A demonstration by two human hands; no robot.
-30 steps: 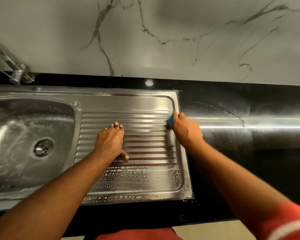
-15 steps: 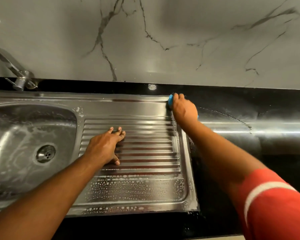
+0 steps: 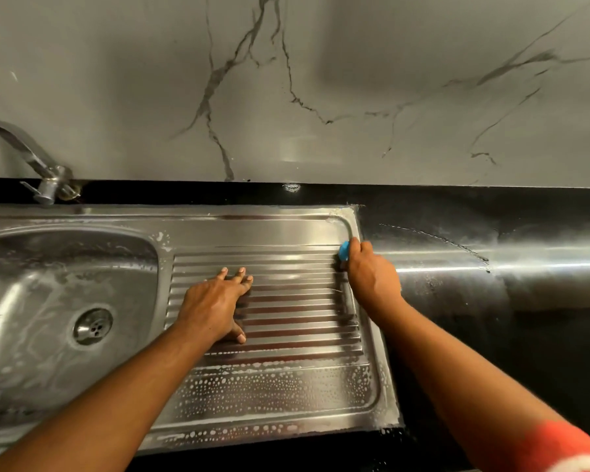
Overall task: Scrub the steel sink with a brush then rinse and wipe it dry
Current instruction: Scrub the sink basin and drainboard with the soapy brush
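The steel sink has a soapy bowl (image 3: 24, 301) with a round drain (image 3: 92, 326) on the left and a ribbed drainboard (image 3: 286, 338) on the right. My right hand (image 3: 372, 277) is closed around a blue brush (image 3: 344, 251), pressed against the drainboard's right rim near its far corner; most of the brush is hidden by my fingers. My left hand (image 3: 215, 308) lies flat on the ribs in the middle of the drainboard, fingers spread, holding nothing. Soap suds dot the near strip of the drainboard (image 3: 269, 390).
A steel tap (image 3: 45, 178) stands at the back left behind the bowl. Black countertop (image 3: 491, 318) runs to the right of the sink, wet and smeared. A grey marble wall (image 3: 321, 80) rises just behind the counter.
My right hand with the brush went up the right rim to the far corner, then came back toward me. My left hand stayed flat on the ribs.
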